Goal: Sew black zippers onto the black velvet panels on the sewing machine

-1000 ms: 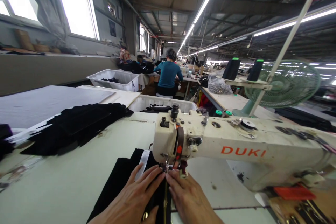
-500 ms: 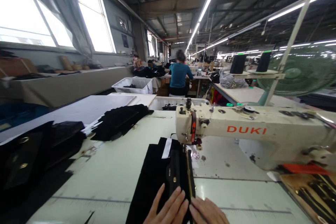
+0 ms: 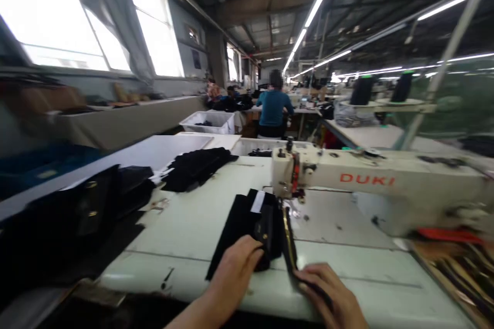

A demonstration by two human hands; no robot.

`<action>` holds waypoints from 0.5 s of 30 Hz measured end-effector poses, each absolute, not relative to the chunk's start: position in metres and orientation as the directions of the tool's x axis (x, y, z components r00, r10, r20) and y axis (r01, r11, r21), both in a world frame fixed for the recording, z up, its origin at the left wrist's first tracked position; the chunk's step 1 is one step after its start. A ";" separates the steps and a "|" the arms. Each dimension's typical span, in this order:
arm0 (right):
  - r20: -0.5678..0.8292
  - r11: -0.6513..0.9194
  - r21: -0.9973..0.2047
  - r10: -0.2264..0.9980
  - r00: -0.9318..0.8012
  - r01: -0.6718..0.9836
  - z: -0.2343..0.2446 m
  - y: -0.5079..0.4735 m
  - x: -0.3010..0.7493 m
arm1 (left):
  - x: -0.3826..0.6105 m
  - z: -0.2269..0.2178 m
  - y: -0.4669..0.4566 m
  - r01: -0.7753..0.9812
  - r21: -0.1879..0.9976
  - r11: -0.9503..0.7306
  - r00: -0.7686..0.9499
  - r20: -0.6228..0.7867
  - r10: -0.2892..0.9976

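A piece of black fabric (image 3: 227, 229) with a white strip (image 3: 258, 201) across its far part lies flat on a pale green surface (image 3: 185, 226), just beyond the left hand (image 3: 235, 270), whose bent fingers meet its near edge; whether they grip or merely rest cannot be told. Well to the right, the right hand (image 3: 330, 290) grasps the near end of a black, gold-lined strip (image 3: 288, 234) between thumb and fingers, the strip stretching away toward a cream sewing machine (image 3: 370, 177) marked "DUKI" in orange, ahead of both hands. Right of the right hand, more gold-lined strips (image 3: 459, 272) lie on a brown panel, beside a red piece (image 3: 450, 235). Beyond the left hand, to its left, sits a black pile (image 3: 198, 167); farther left, dark pieces (image 3: 104, 211) bear two gold-coloured fittings. Far ahead of the hands, past a white bin (image 3: 227, 124), a person in a blue top (image 3: 273, 108) sits facing away.
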State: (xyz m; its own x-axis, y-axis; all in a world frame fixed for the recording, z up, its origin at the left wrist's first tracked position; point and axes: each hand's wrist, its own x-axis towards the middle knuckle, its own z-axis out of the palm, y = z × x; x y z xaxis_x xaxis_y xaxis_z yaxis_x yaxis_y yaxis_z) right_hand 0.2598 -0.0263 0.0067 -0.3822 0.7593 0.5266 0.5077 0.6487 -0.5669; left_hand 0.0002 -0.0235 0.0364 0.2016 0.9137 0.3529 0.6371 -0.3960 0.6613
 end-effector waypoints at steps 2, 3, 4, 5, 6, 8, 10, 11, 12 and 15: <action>0.338 0.431 -0.785 0.900 -0.275 0.446 0.028 -0.027 0.251 | -0.005 0.044 -0.015 0.620 0.724 -0.303 0.134 0.284 0.950; 0.277 0.343 -0.853 0.936 -0.215 0.392 0.037 -0.023 0.250 | -0.006 0.046 -0.008 0.618 0.741 -0.263 0.107 0.252 0.962; 0.244 0.295 -0.885 0.953 -0.181 0.360 0.046 -0.019 0.252 | -0.006 0.049 -0.002 0.619 0.751 -0.231 0.091 0.224 0.970; 0.233 0.278 -0.896 0.958 -0.167 0.346 0.055 -0.013 0.256 | -0.005 0.052 0.004 0.624 0.754 -0.205 0.083 0.197 0.977; 0.236 0.277 -0.897 0.959 -0.157 0.343 0.064 -0.007 0.261 | -0.004 0.055 0.009 0.631 0.753 -0.186 0.081 0.174 0.981; 0.256 0.296 -0.885 0.954 -0.155 0.359 0.082 0.003 0.271 | -0.001 0.063 0.016 0.654 0.741 -0.154 0.079 0.136 0.988; 0.294 0.337 -0.859 0.941 -0.169 0.385 0.095 0.008 0.274 | -0.001 0.069 0.021 0.689 0.711 -0.142 0.062 0.138 0.989; 0.328 0.386 -0.827 0.922 -0.206 0.410 0.098 0.008 0.272 | -0.001 0.070 0.022 0.703 0.695 -0.151 0.057 0.157 0.986; 0.366 0.455 -0.770 0.889 -0.274 0.447 0.098 0.005 0.267 | -0.002 0.071 0.022 0.713 0.680 -0.171 0.061 0.182 0.981; 0.459 0.706 -0.416 0.707 -0.539 0.572 0.073 -0.015 0.243 | -0.004 0.063 0.012 0.691 0.657 -0.301 0.151 0.275 0.949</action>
